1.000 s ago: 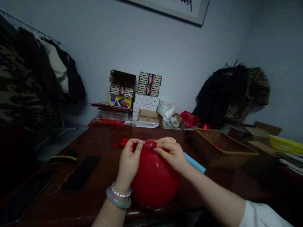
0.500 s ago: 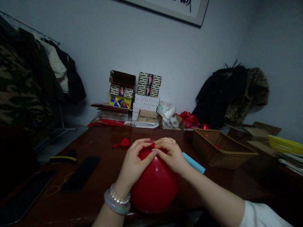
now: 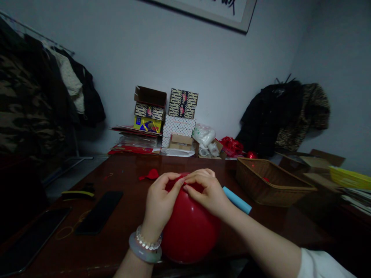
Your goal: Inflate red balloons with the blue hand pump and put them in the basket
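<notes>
An inflated red balloon point(image 3: 189, 227) rests on the dark wooden table point(image 3: 124, 173) right in front of me. My left hand point(image 3: 159, 202), with a jade bangle and a pearl bracelet at the wrist, pinches the balloon's neck from the left. My right hand point(image 3: 207, 191) pinches the same neck from the right, fingertips meeting those of the left hand at the top of the balloon. The neck itself is mostly hidden under the fingers. A flat, uninflated red balloon point(image 3: 150, 175) lies on the table just beyond my left hand.
A light blue tube point(image 3: 237, 200) lies right of my hands, beside a wicker basket point(image 3: 271, 181). Two dark phones point(image 3: 100, 212) and a yellow rubber band point(image 3: 68, 230) lie at the left. Patterned boxes point(image 3: 181, 116), papers and bags are stacked at the wall.
Both hands have closed in over the balloon's neck; the stretched bit seen between them a second ago is now covered. The balloon sits slightly lower under my hands.
</notes>
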A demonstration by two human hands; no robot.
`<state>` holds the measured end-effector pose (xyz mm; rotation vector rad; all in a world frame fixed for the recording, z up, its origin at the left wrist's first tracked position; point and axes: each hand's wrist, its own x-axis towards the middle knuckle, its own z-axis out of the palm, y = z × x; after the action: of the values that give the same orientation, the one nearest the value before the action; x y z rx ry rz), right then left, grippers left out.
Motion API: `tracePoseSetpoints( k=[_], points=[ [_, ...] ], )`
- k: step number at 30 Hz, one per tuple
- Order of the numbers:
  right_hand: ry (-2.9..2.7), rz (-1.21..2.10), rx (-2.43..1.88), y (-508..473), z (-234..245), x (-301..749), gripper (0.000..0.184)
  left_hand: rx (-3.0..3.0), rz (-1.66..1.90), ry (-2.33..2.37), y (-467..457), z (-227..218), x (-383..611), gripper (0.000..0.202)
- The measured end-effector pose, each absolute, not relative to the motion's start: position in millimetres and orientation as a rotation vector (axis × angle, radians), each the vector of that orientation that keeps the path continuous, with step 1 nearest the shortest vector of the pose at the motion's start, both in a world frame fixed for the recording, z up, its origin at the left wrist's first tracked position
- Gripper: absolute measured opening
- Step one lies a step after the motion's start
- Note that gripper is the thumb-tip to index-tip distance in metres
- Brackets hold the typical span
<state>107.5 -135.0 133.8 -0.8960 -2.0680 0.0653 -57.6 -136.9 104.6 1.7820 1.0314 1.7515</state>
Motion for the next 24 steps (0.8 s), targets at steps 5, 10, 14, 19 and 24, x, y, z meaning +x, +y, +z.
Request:
tracePoseSetpoints(
  k=[5, 10, 14, 19, 24],
  points=[
    [-2.047, 0.096, -0.899, -136, 134, 109, 0.011, 1.790, 1.772, 1.155, -133, 100, -56, 0.016],
    [-2.046, 0.112, -0.941, -136, 132, 109, 0.015, 1.755, 1.821, 1.184, -129, 96, -57, 0.019],
    [-1.981, 0.106, -0.989, -133, 129, 108, 0.012, 1.733, 1.831, 1.141, -129, 95, -57, 0.017],
    [-2.031, 0.086, -0.995, -131, 131, 109, 0.011, 1.740, 1.820, 1.125, -129, 95, -56, 0.016],
    [-2.221, -0.168, -0.930, -134, 140, 108, 0.007, 1.695, 1.789, 1.079, -128, 92, -53, 0.018]
  ],
)
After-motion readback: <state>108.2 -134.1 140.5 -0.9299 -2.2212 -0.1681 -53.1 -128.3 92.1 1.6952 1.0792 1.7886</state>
